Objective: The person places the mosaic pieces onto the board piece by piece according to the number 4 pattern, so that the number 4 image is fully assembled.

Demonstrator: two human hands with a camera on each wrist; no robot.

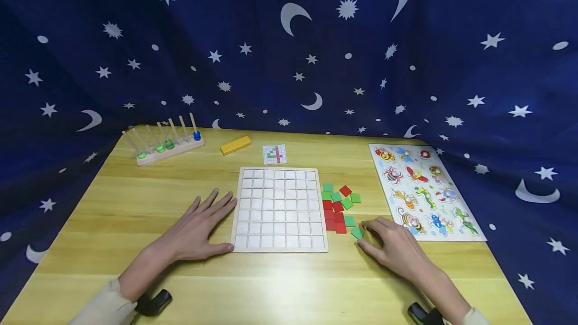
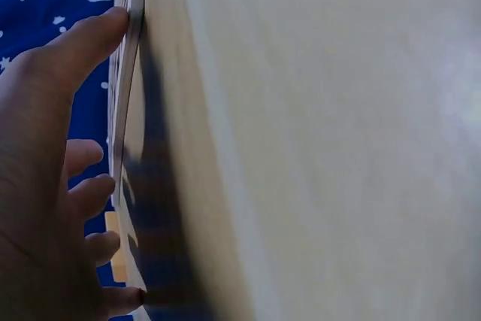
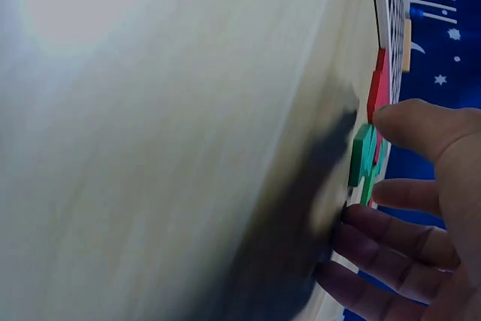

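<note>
A white wooden grid board lies mid-table, its cells bare. My left hand is spread along its left side, the thumb and a fingertip at the edge; in the left wrist view the thumb meets the board's side. Right of the board is a loose cluster of red tiles and green tiles, all small flat squares. My right hand is beside the nearest green tile, thumb and forefinger apart at its right side. The right wrist view shows a green tile near those fingertips, not pinched.
Behind the board lies a small pattern card with a coloured grid. A yellow block sits left of it. A peg stand with green and blue beads is at the back left. An insect picture board lies at the right.
</note>
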